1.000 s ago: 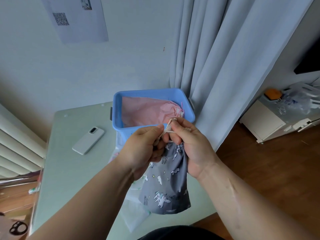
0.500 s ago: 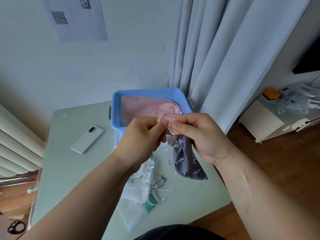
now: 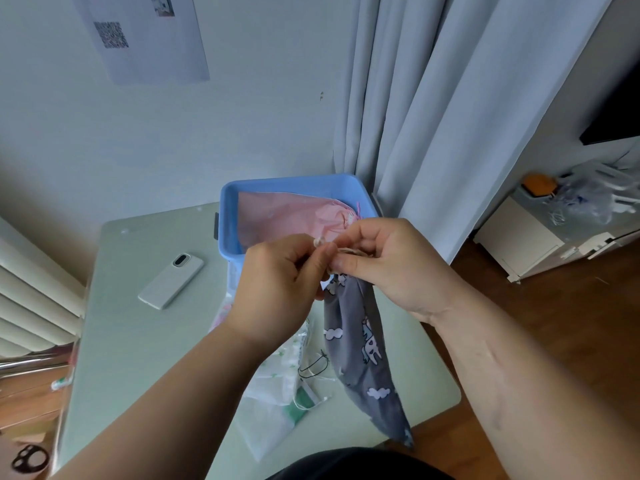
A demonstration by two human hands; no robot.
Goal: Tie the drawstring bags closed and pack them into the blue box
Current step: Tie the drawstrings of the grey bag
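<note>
wall sheet [image 3: 162, 53]: QR-style code block [image 3: 111, 35] at upper left, too blurred to read | small printed patch [image 3: 163, 4] at sheet's top edge: illegible | phone [image 3: 171, 280] on bench: no legible brand | grey drawstring bag [image 3: 360, 344]: cloud and animal print, no lettering | readable text: none

grey bag [image 3: 360, 344]: printed cloth | blue box [image 3: 294, 183]: smooth plastic | table [image 3: 152, 341]: smooth, matt

Both forearms are bare to the frame's lower edge, and the left hand [image 3: 277, 289] and right hand [image 3: 391, 268] are bare too. The right forearm [image 3: 502, 375] shows a faint lengthwise line. A black garment [image 3: 356, 465] covers the body at bottom centre.
</note>
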